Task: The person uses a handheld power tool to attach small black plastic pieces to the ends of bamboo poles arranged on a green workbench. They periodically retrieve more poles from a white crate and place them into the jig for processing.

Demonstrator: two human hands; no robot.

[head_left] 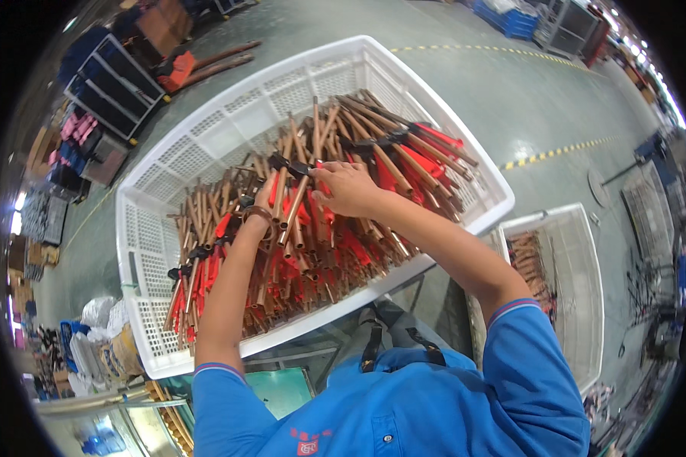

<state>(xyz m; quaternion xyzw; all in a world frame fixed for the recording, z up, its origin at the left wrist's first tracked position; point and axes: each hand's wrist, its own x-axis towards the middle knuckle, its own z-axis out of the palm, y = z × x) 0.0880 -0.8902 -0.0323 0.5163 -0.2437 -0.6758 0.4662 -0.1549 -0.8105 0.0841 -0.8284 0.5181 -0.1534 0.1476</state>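
Note:
A large white perforated plastic crate (236, 99) in front of me is heaped with copper tubes (392, 167), many bearing red pieces and black fittings. Near the middle of the heap, my left hand (264, 204) is closed around the side of a copper tube assembly (280, 194) with a black fitting on its upper part. From the right, my right hand (348, 188) reaches the same assembly, its fingertips closed at the black fitting and its thumb lower down. The left fingers are partly hidden by the tubes.
At the right, beside my body, stands a second white crate (579, 263) holding more copper parts (532, 266). A wheeled rack (114, 87) stands at the far left, near an orange pallet jack (179, 70). Yellow-black tape (560, 152) marks the floor.

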